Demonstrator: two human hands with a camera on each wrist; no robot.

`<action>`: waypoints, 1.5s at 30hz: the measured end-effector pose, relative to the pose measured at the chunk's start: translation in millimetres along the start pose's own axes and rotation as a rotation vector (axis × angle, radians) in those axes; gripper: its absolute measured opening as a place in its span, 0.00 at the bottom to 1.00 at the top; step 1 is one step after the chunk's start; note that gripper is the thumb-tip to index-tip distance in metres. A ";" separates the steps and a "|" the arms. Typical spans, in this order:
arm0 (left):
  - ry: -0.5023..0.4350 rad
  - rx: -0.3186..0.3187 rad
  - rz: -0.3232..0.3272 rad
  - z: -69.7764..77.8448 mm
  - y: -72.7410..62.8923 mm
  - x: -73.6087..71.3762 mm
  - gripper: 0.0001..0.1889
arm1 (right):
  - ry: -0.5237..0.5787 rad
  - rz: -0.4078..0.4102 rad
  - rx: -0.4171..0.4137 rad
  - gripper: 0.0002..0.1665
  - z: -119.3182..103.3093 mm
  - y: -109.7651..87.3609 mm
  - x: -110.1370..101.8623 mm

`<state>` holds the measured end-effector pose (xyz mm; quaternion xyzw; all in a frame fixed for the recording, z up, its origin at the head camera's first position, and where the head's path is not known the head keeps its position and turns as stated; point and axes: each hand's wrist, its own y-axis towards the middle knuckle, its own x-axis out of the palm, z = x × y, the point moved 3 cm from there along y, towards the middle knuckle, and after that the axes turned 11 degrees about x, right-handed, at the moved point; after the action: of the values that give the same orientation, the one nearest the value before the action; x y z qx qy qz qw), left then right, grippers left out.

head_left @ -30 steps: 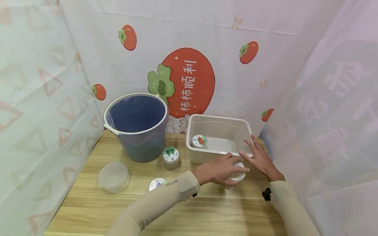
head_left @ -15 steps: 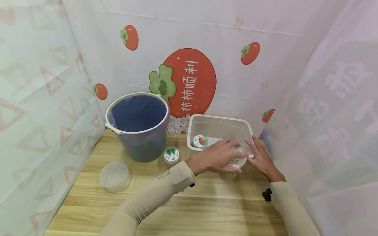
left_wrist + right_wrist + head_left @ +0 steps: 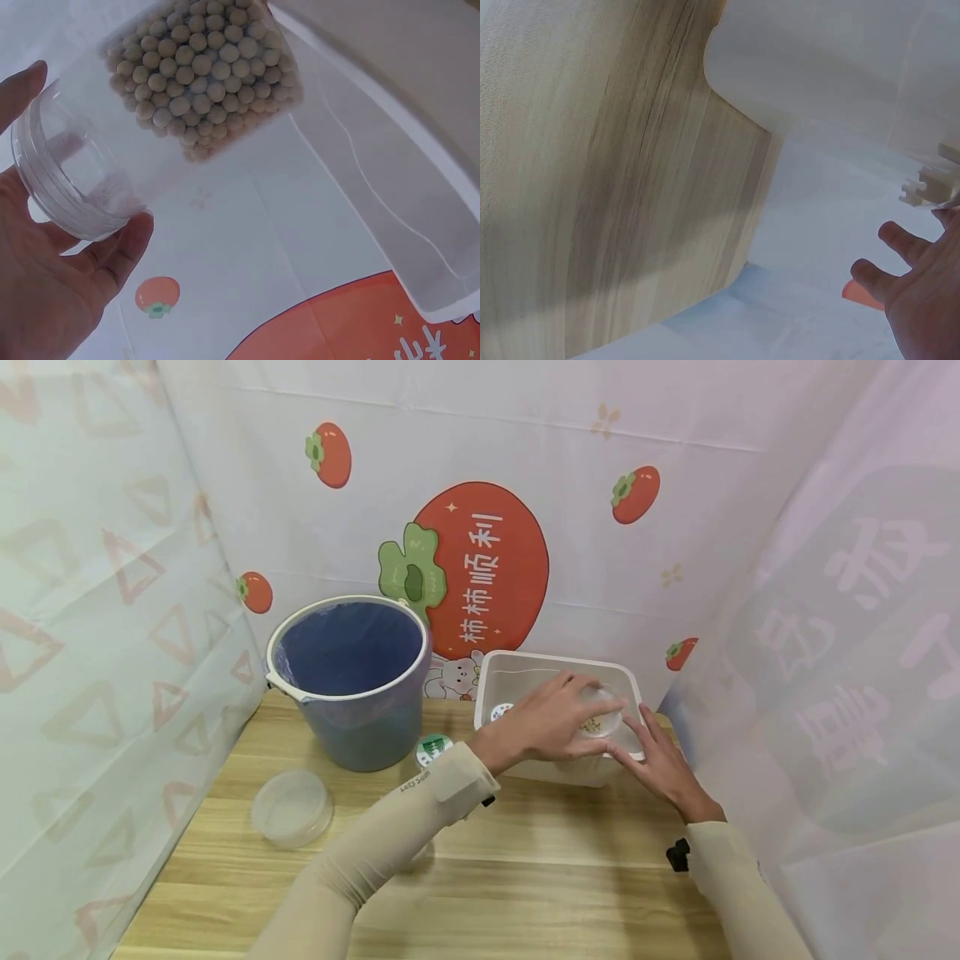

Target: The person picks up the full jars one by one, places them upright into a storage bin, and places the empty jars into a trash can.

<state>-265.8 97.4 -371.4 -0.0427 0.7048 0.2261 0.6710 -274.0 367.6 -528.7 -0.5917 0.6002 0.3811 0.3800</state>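
My left hand (image 3: 551, 718) grips a clear plastic jar (image 3: 602, 720) near its top, over the white bin (image 3: 558, 657). The left wrist view shows fingers and thumb round the jar's clear rim; small beige balls (image 3: 206, 71) fill its far end. At the bin's right front corner rests my right hand (image 3: 660, 760), its fingers spread along the rim. Inside the bin, a jar with a round white label (image 3: 500, 712) is partly hidden behind my left hand.
A blue bucket (image 3: 367, 727) with a white rim stands at the back left. Beside it is a jar with a green-and-white lid (image 3: 432, 748), partly covered by my left sleeve. An upturned-looking clear round container (image 3: 291, 810) sits on the wooden table (image 3: 540, 885) at left.
My left hand has lifted the jar from in front of the bin, up and back over its front rim. The right hand stays at the bin's right corner.
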 end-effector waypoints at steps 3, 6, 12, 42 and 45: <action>-0.005 -0.032 0.014 -8.6 5.3 -0.4 0.35 | 0.015 -0.006 0.014 0.49 -0.9 0.1 -0.2; 0.005 -0.057 0.021 -16.5 10.1 2.7 0.35 | 0.025 -0.001 0.013 0.48 -2.5 -0.6 -0.4; 0.028 -0.100 0.008 -31.3 16.8 13.3 0.35 | 0.024 0.001 0.013 0.47 -5.3 -1.6 -1.3; -0.119 -0.267 -0.102 -80.9 34.1 100.0 0.33 | 0.020 0.031 0.004 0.47 1.6 2.0 0.9; -0.150 -0.295 -0.112 -81.8 34.5 109.9 0.32 | 0.026 0.032 0.000 0.47 2.2 0.7 3.2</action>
<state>-364.6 124.3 -468.7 -0.1629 0.6084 0.2921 0.7197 -274.7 368.3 -532.6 -0.5870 0.6146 0.3794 0.3658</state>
